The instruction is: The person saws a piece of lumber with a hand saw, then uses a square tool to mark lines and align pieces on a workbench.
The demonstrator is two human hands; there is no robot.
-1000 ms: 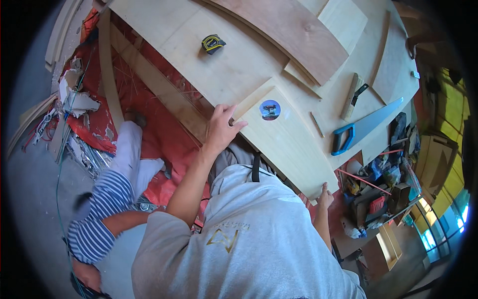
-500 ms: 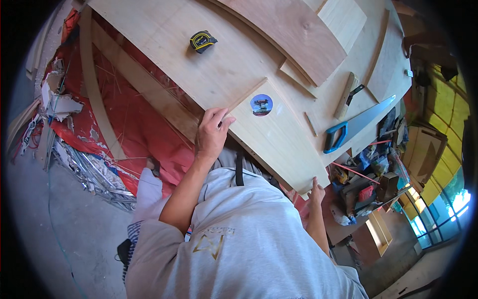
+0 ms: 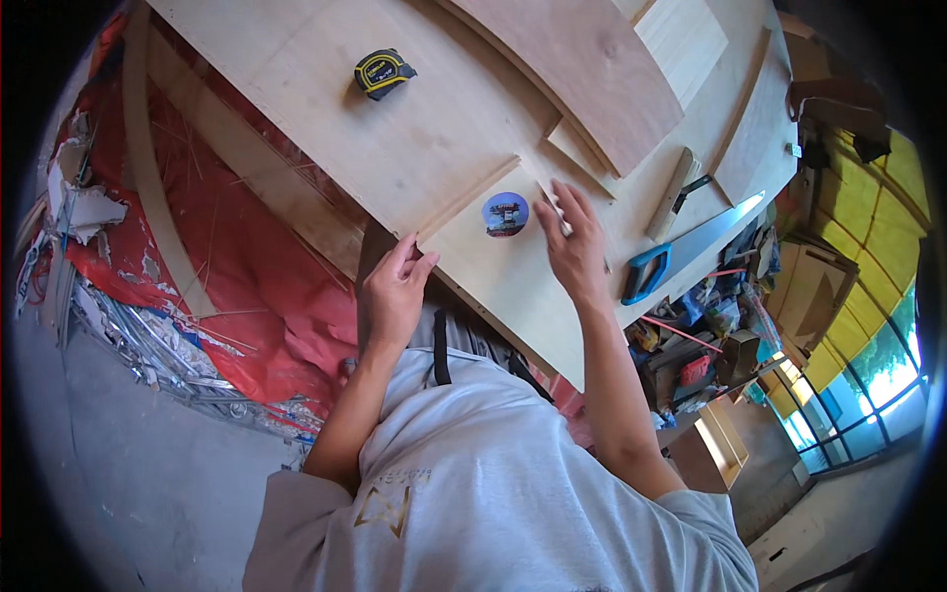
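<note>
A pale narrow board (image 3: 478,261) with a round printed sticker (image 3: 505,215) lies at the near edge of the plywood worktop (image 3: 296,79). My left hand (image 3: 404,271) grips the board's left edge between fingers and thumb. My right hand (image 3: 572,232) is at the board's right side beside the sticker, fingers curled round a small whitish thing that I cannot make out. To its right lie a handsaw with a blue handle (image 3: 646,276) and a pale wooden tool with a black handle (image 3: 669,197). A yellow-and-black tape measure (image 3: 383,71) lies above my left hand.
Curved plywood pieces (image 3: 592,69) are stacked at the back of the worktop. Torn red sheeting (image 3: 227,266), long strips and metal scrap lie at the left. A cluttered pile (image 3: 695,355) and yellow panels (image 3: 868,197) are at the right.
My right hand has moved up from the board's lower end to beside the sticker. My left hand stays on the edge. The co-worker at lower left has gone from view as the camera shifted.
</note>
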